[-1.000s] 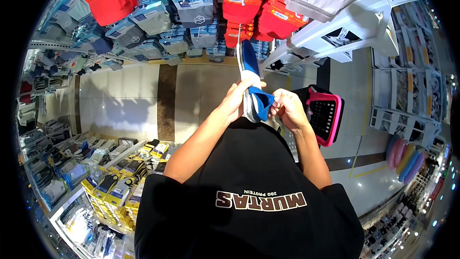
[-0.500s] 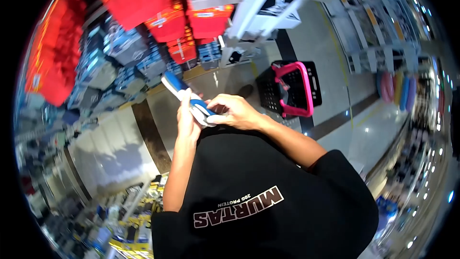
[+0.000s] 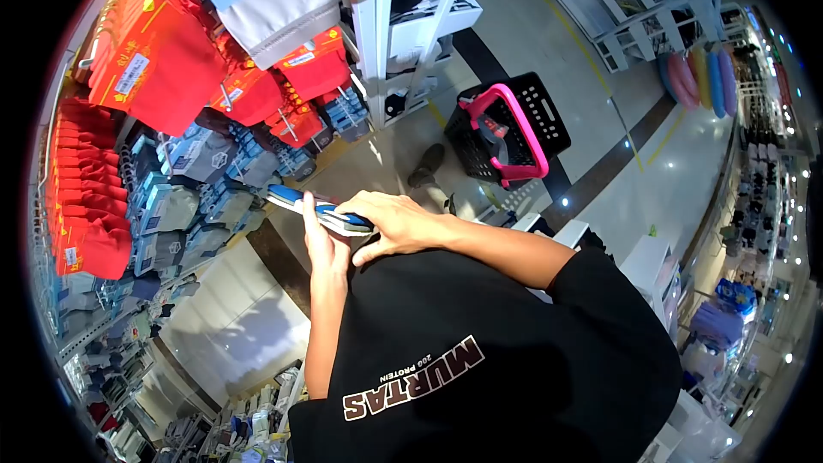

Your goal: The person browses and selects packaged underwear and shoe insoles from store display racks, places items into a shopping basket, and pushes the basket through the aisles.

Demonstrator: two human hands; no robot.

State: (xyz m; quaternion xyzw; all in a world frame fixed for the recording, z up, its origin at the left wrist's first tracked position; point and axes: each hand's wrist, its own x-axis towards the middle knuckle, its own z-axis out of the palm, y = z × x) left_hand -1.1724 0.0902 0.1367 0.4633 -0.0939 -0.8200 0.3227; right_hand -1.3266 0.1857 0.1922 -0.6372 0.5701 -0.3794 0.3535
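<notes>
Close in front of my chest, both hands hold a slim blue-and-white item [image 3: 288,195] with dark edges, almost edge-on to me; its exact kind is unclear. My left hand [image 3: 321,249] grips its middle from below, one finger upright against the near side. Over the right end, my right hand [image 3: 394,221] is closed with its fingers bent across the top. Part of the item is hidden behind the fingers.
A black shopping basket [image 3: 470,139] with a pink handle stands on the floor ahead, something grey and red inside. Racks of red packs [image 3: 154,69] and grey-blue packs [image 3: 163,206] hang at left. A white shelf unit [image 3: 370,34] rises beyond. A shoe [image 3: 427,163] shows below.
The blue-and-white item has turned from slanted to nearly level and edge-on. My right hand has moved left and flattened over it. The view has shifted, bringing the left racks closer.
</notes>
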